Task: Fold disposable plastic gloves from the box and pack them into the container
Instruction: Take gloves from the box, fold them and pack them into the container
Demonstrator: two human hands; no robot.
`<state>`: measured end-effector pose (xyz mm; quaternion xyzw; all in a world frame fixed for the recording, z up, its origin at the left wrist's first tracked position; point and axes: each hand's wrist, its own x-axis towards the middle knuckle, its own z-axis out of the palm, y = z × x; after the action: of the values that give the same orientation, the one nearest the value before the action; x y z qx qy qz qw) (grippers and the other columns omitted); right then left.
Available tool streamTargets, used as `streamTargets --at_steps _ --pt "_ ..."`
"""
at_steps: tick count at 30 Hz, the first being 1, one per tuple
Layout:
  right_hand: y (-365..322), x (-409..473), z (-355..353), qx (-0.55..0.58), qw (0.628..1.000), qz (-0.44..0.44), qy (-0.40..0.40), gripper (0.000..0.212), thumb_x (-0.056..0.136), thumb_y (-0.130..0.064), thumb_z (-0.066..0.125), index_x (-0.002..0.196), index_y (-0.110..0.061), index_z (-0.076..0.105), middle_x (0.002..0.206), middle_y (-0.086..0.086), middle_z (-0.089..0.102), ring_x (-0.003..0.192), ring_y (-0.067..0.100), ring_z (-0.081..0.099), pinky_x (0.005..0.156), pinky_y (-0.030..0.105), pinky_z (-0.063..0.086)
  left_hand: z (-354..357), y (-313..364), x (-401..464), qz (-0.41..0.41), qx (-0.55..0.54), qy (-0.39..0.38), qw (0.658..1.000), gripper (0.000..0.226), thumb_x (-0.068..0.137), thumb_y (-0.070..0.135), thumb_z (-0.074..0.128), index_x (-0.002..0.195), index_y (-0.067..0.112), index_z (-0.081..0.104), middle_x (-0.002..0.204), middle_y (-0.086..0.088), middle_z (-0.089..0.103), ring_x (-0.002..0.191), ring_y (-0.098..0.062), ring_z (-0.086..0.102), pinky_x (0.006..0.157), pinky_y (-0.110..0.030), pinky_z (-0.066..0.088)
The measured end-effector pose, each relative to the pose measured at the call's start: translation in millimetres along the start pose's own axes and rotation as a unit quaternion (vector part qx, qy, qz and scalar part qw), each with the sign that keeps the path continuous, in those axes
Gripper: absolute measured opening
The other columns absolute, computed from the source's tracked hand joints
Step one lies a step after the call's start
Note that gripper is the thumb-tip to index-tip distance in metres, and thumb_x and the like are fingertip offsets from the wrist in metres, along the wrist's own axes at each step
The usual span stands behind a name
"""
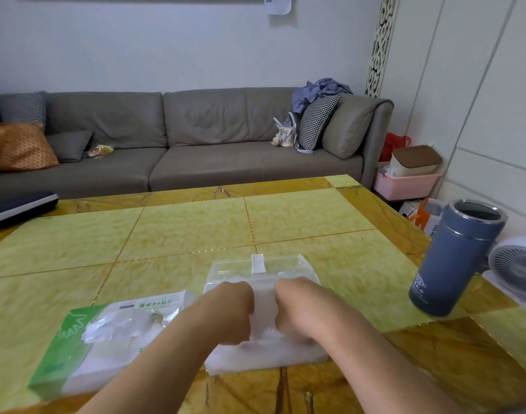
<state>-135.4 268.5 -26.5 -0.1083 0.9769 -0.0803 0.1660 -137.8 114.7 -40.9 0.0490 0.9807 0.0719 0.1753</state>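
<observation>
Both hands are reaching down into the clear container (264,358), which is sitting on the yellow tiled surface (196,228) near its front edge. The left hand (233,313) and the right hand (294,312) are lying side by side, knuckles up and fingers curled downward, with a wad of translucent gloves (263,319) showing in the narrow gap between them. Both are touching the wad; the fingertips are hidden below the backs of the hands, so whether they are gripping it or only pressing it down cannot be told. The container's clear lid (257,265) is standing open at the far side, behind the hands.

The glove box (85,348), green and white, is lying flat on the surface just left of the container, under the left forearm. Crumpled plastic is poking out of its torn top opening.

A blue flask (455,258) with its lid off is standing on the surface to the right, well apart from the container. A dark case (20,206) is lying at the far left edge. A grey sofa (181,138) is running along the wall behind.
</observation>
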Motion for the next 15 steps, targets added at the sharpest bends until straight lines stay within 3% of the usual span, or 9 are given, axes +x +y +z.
streamTargets --at_steps 4,8,11,13,15 --pt "-2 6 1 -0.016 0.999 0.034 -0.008 0.016 0.090 -0.006 0.058 0.077 -0.014 0.052 0.079 0.004 0.051 0.061 0.020 0.047 0.049 0.028 0.033 -9 9 3 0.012 0.060 -0.068 0.996 0.040 0.093 0.013 0.059 0.132 0.023 0.061 0.121 0.000 0.067 0.105 -0.022 0.065 0.075 -0.027 0.047" --pt "-5 14 -1 -0.044 0.996 0.053 -0.053 0.021 0.088 -0.008 0.067 0.071 -0.012 0.055 0.072 0.005 0.053 0.057 0.020 0.050 0.048 0.028 0.037 -11 13 4 0.018 0.112 -0.112 0.987 0.037 0.098 0.013 0.055 0.134 0.017 0.061 0.126 -0.004 0.066 0.099 -0.022 0.060 0.080 -0.030 0.047" --pt "-9 20 -4 -0.080 0.989 0.057 -0.114 0.017 0.088 -0.010 0.069 0.074 -0.011 0.059 0.077 0.007 0.056 0.065 0.024 0.057 0.057 0.030 0.043 -7 13 6 0.021 0.111 -0.106 0.988 0.037 0.097 0.009 0.056 0.134 0.014 0.060 0.127 -0.006 0.065 0.110 -0.026 0.064 0.091 -0.033 0.052" --pt "-12 26 -4 -0.096 0.982 0.053 -0.153 0.013 0.090 -0.012 0.066 0.078 -0.011 0.060 0.083 0.007 0.057 0.075 0.027 0.059 0.068 0.033 0.047 -6 11 4 0.018 0.108 -0.090 0.990 0.037 0.095 0.008 0.057 0.132 0.014 0.061 0.126 -0.006 0.066 0.112 -0.027 0.065 0.093 -0.034 0.054" --pt "-12 30 -3 -0.105 0.978 0.045 -0.173 0.013 0.092 -0.012 0.064 0.080 -0.010 0.059 0.083 0.006 0.056 0.073 0.026 0.057 0.072 0.035 0.048 -9 11 -4 0.021 0.098 -0.053 0.994 0.040 0.092 0.004 0.058 0.130 0.015 0.061 0.123 -0.005 0.067 0.110 -0.026 0.066 0.092 -0.035 0.057"
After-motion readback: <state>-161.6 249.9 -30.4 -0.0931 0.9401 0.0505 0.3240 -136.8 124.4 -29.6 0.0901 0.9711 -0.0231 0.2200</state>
